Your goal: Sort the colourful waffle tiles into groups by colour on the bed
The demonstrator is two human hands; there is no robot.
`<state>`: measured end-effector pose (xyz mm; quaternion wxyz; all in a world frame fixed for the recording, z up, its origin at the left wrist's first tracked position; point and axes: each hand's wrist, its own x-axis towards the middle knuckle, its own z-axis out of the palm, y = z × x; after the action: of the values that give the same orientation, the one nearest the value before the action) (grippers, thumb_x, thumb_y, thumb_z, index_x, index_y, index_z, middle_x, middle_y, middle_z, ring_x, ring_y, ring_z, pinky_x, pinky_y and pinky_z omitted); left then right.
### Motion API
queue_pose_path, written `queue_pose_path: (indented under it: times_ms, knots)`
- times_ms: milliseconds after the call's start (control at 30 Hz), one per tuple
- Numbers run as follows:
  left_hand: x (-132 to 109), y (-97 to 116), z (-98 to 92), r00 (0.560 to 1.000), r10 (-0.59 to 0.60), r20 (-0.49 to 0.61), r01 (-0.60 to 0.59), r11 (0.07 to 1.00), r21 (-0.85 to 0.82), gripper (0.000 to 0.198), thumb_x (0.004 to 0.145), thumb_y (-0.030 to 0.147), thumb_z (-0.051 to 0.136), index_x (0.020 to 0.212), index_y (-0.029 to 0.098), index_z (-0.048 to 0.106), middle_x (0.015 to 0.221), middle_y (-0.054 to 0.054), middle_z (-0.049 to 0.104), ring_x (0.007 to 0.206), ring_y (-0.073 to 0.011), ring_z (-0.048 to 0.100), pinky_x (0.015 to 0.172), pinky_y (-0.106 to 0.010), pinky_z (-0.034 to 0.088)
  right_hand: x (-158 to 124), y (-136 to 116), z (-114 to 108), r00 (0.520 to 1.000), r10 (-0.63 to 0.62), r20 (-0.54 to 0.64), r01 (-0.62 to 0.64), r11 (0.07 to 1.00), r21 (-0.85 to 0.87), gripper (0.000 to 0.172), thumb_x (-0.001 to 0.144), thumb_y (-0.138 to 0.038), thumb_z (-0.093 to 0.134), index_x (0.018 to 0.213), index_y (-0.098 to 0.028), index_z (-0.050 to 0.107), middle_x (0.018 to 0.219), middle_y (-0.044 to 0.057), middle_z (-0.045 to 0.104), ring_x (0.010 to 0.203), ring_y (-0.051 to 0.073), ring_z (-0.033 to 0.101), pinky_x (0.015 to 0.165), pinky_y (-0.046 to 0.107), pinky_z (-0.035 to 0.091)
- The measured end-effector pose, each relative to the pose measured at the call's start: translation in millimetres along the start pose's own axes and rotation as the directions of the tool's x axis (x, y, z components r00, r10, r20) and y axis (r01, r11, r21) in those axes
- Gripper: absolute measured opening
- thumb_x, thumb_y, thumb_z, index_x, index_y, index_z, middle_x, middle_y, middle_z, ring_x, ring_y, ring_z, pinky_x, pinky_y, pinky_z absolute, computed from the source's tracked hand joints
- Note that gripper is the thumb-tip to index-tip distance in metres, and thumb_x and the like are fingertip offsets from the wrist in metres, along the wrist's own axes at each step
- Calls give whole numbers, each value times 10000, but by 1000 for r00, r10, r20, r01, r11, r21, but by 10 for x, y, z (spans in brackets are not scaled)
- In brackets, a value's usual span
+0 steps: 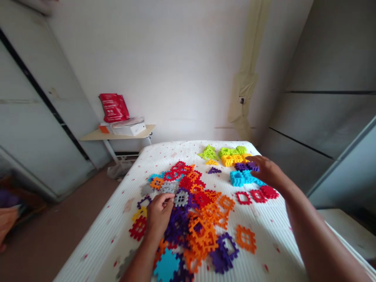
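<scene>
My left hand [161, 211] is closed, its thumb and fingertips pinching the edge of a grey square window-pattern interlocking tile [181, 198]. Under and around it spreads a mixed heap of toothed plastic tiles, with purple tiles [177, 224], orange tiles [205, 227] and red tiles [202, 199]. My right hand [268, 169] hovers at the far right with fingers apart, above a row of purple tiles [242, 167] and a stack of light blue tiles [237, 178]. Nothing shows between its fingers.
Behind those stacks stand yellow tiles [232, 159] and lime green tiles [229, 152]. Red tiles [257, 195] lie in front. All rest on a bed with a white ribbed cover [117, 231]. A small table [101, 135] holds a red bag [114, 107] and boxes. Grey cabinets flank both sides.
</scene>
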<state>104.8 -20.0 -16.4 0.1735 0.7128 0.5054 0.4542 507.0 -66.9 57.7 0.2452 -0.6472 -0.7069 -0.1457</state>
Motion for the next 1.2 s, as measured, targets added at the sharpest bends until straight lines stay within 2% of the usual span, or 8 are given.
queue_pose_path:
  times_ms: [133,267,400,567,800,1000,1200]
  knots:
    - [-4,-24,13,998,69,15,-70,996,57,195,762,255,485,788,200,670,792,-39,695,755,-178,641,702,-300,511,-212,-546,20,983,-160,-85,171,973,156,188,861,-229,484,959,-179,636,879,73,679,763,167,629,695,279,481]
    - [-5,-1,27,992,118,48,-123,988,96,176,763,215,495,811,206,664,819,-38,685,821,-183,620,789,-327,491,-600,-1042,253,954,-288,-82,297,945,138,230,906,-184,409,835,-170,628,700,48,621,642,128,561,587,233,382]
    - [-19,41,56,975,174,138,-194,970,148,160,729,199,558,840,218,672,868,-35,676,896,-193,589,843,-334,468,-771,-1277,424,923,-379,-70,385,914,128,253,910,-142,376,793,-150,601,634,37,560,599,126,491,568,250,316]
    - [-33,57,79,950,208,234,-259,942,213,243,687,250,642,926,219,680,941,-50,664,939,-222,563,880,-371,443,-748,-1298,563,914,-388,-114,402,904,146,250,919,-142,360,813,-149,586,651,38,563,615,133,489,592,247,328]
    - [-41,65,105,945,207,252,-274,922,272,257,737,282,611,983,233,666,980,-53,664,967,-218,569,900,-367,432,-756,-1242,631,926,-349,-144,369,918,148,232,914,-151,380,847,-157,603,680,49,593,641,139,529,602,246,359]
    - [-15,43,113,964,206,168,-250,917,309,196,782,255,554,937,228,670,1000,-55,660,979,-208,568,928,-351,427,-746,-1242,592,928,-339,-154,359,923,135,264,920,-169,374,826,-162,620,674,53,608,635,137,541,590,248,365]
    - [65,-54,-5,988,151,16,-146,920,364,256,811,252,480,975,173,660,1122,-117,600,1073,-256,523,973,-409,395,-753,-1129,616,949,-279,-148,298,947,122,274,927,-194,386,805,-153,629,658,49,605,618,126,533,589,237,355]
